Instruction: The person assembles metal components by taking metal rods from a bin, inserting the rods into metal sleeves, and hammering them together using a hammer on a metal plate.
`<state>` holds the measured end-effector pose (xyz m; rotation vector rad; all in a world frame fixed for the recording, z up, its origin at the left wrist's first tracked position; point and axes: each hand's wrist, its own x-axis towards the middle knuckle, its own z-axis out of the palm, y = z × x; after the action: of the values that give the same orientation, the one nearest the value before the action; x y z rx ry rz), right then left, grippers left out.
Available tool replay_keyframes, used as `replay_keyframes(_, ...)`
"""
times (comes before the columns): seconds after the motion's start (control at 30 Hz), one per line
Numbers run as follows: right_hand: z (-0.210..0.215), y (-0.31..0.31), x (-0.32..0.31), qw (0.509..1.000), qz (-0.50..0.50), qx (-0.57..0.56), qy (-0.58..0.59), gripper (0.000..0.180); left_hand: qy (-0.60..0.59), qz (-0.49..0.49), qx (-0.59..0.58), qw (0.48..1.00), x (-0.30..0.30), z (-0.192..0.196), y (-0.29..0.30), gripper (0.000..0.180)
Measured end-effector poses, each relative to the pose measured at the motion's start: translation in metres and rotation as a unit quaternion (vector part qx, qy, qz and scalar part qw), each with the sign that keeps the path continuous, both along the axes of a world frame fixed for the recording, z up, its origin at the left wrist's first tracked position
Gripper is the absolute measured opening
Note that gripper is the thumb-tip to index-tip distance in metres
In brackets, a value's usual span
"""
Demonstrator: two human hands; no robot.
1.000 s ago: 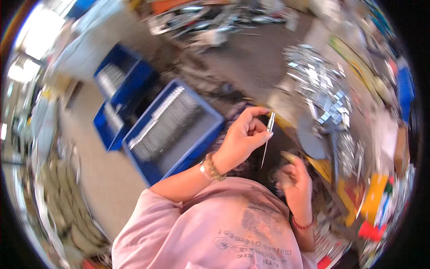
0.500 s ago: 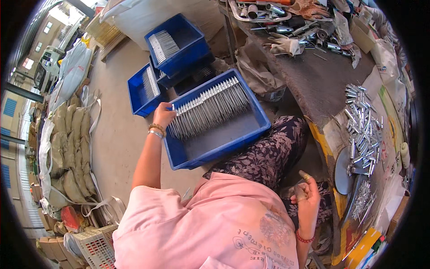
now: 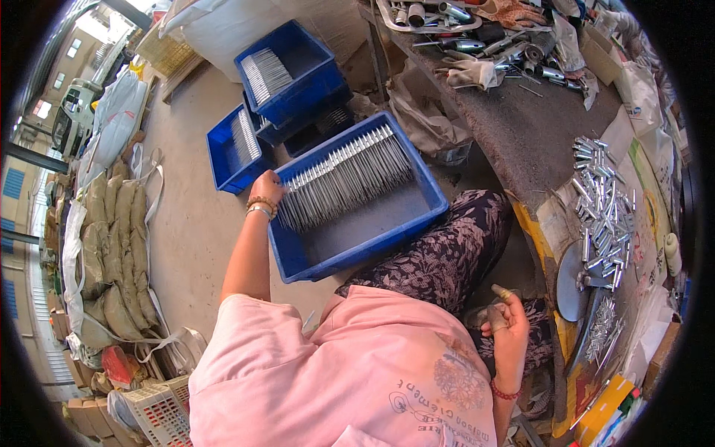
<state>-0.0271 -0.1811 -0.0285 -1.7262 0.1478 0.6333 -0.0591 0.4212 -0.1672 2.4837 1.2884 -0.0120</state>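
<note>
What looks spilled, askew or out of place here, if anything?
The left hand rests at the rim of the crate, whose rods lie in a neat row. On the bench, loose metal pieces lie scattered. Nothing looks spilled or damaged.

A bare concrete floor [image 3: 186, 231] is lit by daylight from eleven o'clock; filled sacks [image 3: 112, 246] are stacked at nine, a cluttered desk [image 3: 521, 134] at two.

Free room and obstructions. I found the near half of the blue crate [image 3: 387, 227] bare — open from above — while rows of metal rods [image 3: 339, 179] filled its far half. Two smaller blue crates [image 3: 287, 71] blocked the floor beyond; the workbench [image 3: 521, 134], heaped with metal parts [image 3: 603, 201], closed off the right.
</note>
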Motion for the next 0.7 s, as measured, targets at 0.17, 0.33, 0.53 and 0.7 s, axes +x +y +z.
replay_keyframes(0.17, -0.003, -0.002, 0.003, 1.000, 0.003, 0.002, -0.004, 0.038, -0.083, 0.020, 0.039, 0.996, -0.001, 0.025, -0.002, 0.034)
replay_keyframes(0.33, 0.000, -0.006, -0.002, 1.000, -0.014, -0.012, -0.005, 0.038, -0.240, -0.022, 0.032, 0.970, 0.054, 0.066, -0.037, 0.023)
replay_keyframes(0.53, -0.011, 0.001, 0.001, 0.997, 0.035, 0.003, -0.069, 0.036, -0.416, -0.201, -0.079, 0.883, 0.123, 0.137, -0.152, 0.018)
replay_keyframes(0.7, 0.024, -0.008, -0.002, 0.997, 0.018, -0.024, -0.075, 0.037, -0.399, -0.436, -0.244, 0.769, 0.180, 0.174, -0.302, 0.017)
